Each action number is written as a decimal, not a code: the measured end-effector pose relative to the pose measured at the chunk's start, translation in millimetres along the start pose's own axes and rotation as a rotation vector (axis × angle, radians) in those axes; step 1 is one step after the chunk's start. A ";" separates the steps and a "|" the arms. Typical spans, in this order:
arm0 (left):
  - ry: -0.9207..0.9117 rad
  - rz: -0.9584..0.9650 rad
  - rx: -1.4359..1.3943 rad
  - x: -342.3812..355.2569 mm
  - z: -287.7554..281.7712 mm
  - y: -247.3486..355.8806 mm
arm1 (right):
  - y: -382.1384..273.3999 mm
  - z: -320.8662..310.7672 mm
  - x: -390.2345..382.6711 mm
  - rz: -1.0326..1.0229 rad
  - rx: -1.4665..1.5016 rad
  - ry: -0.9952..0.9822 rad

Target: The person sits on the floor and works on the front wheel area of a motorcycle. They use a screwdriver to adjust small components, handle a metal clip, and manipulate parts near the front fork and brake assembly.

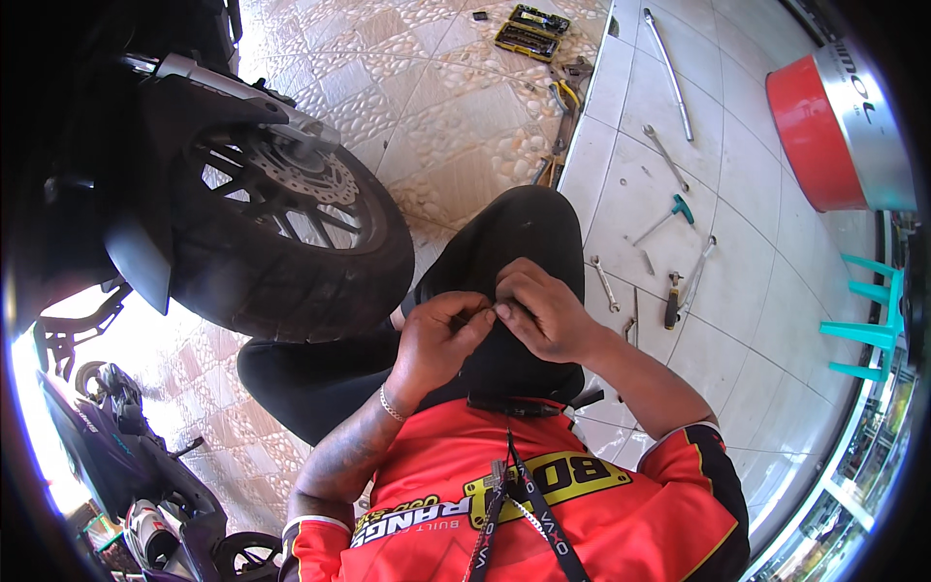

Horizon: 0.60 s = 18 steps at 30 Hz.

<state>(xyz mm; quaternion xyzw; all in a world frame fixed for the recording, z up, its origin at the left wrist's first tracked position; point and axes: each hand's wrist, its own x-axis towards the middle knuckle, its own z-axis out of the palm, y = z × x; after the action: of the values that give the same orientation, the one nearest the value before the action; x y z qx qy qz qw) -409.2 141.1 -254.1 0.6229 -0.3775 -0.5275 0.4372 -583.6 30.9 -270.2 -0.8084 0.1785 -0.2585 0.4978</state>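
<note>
Over my black-trousered lap [509,228], my left hand [446,335] and my right hand [538,315] meet fingertip to fingertip. Both are closed in pinches; whatever sits between the fingertips is too small or hidden to make out. Just beyond my left hand stands a motorcycle wheel [378,242] with a black tyre, spoked rim and brake disc [330,184].
Several wrenches [664,155], a green T-handle tool [679,210] and a screwdriver [672,308] lie on white tiles to my right. An open tool case [529,44] lies ahead. A red-and-silver drum [810,136] and turquoise stool [863,330] stand right; another motorcycle [145,466] stands lower left.
</note>
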 end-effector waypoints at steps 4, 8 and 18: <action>-0.004 -0.043 0.042 1.6 -4.4 1.7 | 2.1 1.5 0.4 0.198 -0.012 -0.167; -0.036 -0.015 0.005 -1.2 -5.1 2.9 | 0.2 5.4 2.2 -0.046 -0.004 0.062; -0.048 0.003 0.019 -3.8 -3.7 2.4 | -10.6 3.7 -1.4 0.072 -0.059 0.035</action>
<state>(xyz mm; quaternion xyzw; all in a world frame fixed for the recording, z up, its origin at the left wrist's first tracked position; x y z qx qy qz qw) -406.2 144.3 -250.3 0.6136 -0.3937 -0.5382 0.4230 -582.2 39.0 -262.4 -0.8110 0.2238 -0.2494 0.4796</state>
